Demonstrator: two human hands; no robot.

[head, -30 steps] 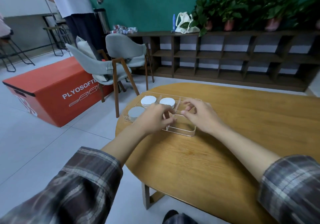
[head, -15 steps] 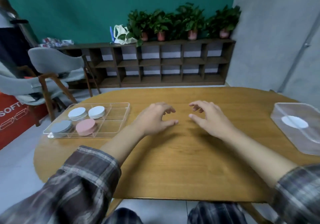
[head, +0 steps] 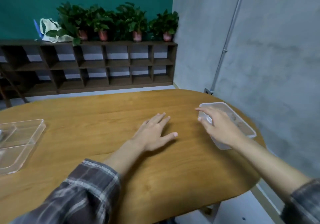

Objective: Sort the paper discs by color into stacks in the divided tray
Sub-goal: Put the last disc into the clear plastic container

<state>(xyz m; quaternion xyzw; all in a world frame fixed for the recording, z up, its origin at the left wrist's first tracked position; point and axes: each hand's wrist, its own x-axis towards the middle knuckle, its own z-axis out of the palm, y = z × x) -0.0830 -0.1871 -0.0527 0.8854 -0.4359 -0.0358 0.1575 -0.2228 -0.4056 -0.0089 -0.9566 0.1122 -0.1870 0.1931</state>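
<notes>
Items I log from the head view, worn by the person I am following remotely:

1. Oval brown wooden worktop (head: 103, 128), grain running across; it carries everything below.
2. Clear plastic divided tray (head: 26, 133), at the far left and cut off by the frame edge. The compartments I can see show only bare plastic. A grey sliver sits at the very edge, and I cannot tell what it is.
3. Clear, rounded-rectangle plastic container (head: 242, 120), near the worktop's right end and well apart from the tray.
4. White round paper disc (head: 207, 119), lying inside that container at its near-left end and partly hidden by the hand above it.
5. Left hand (head: 154, 133): palm down on the bare wood between tray and container, fingers straight and released, thumb out to the side, holding nothing.
6. Right hand (head: 220, 127): over the container, fingers spread and loosely bent above the white disc, not clenched (I cannot tell whether the tips touch the disc).
7. Dark plaid shirt sleeves, left (head: 83, 192) and right (head: 303, 201), pushed up the forearms.
8. Dark wooden cubby shelf (head: 103, 64) along the green wall.
9. Row of leafy potted plants (head: 117, 21) on top of the shelf.
10. Pale cloth bag (head: 50, 30), beside the plants.
</notes>
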